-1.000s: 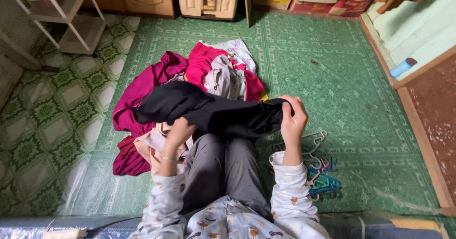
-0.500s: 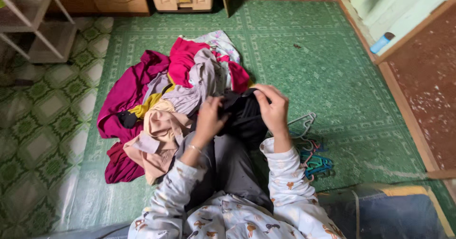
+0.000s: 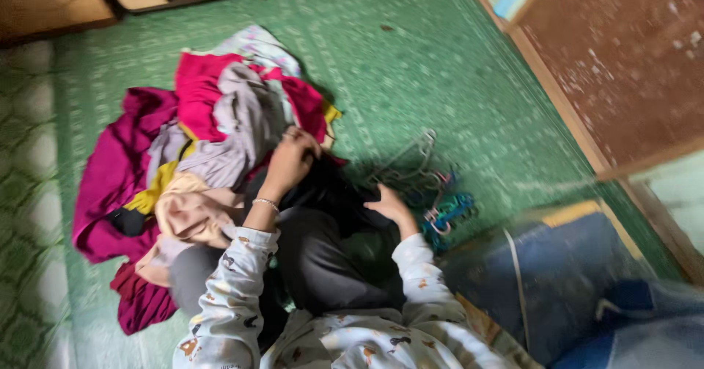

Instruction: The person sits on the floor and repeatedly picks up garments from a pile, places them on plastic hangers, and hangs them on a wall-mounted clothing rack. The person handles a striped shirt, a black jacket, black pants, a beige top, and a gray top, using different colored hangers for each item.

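Black garment (image 3: 334, 193) lies across the lap, beside the clothes pile (image 3: 191, 156). Left hand (image 3: 290, 160) clenched on its upper edge; right hand (image 3: 389, 206) rests flat on it, apparently released (blurred). Soft, light, limp; best pinched at hems.

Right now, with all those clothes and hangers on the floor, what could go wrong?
1. The hangers lie in a tangle just beyond the right hand; fingers or the black garment might snag on a hook.
2. The left hand has its grip on the black garment right beside the pile of clothes; a loose piece could get dragged along and mixed in.
3. The picture is blurred, so the folded shape cannot be judged.
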